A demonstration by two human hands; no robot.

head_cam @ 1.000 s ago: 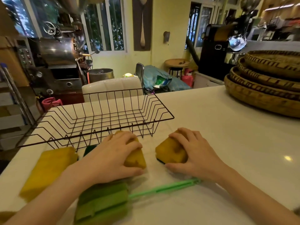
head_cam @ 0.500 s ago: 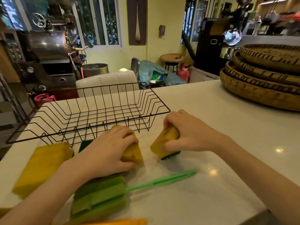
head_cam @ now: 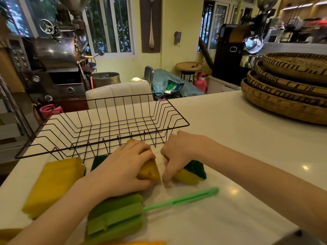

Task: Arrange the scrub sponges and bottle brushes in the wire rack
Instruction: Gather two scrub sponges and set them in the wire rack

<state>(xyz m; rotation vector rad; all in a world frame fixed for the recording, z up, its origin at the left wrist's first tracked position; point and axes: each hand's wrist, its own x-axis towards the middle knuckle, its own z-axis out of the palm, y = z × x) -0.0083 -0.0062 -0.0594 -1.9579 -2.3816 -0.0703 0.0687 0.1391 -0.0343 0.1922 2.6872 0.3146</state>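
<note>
Your left hand [head_cam: 122, 167] clamps one yellow scrub sponge [head_cam: 149, 171] and your right hand [head_cam: 178, 152] another [head_cam: 192, 173], both on the counter [head_cam: 221, 138] just before the empty wire rack's [head_cam: 106, 128] near edge.

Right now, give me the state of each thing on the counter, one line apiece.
wire rack: upright, nothing in it
left hand: closed on a yellow sponge
right hand: gripping a tilted yellow-green sponge
large yellow sponge: lying flat, untouched
green bottle brush: lying on the counter, handle pointing right
woven trays: stacked
</note>
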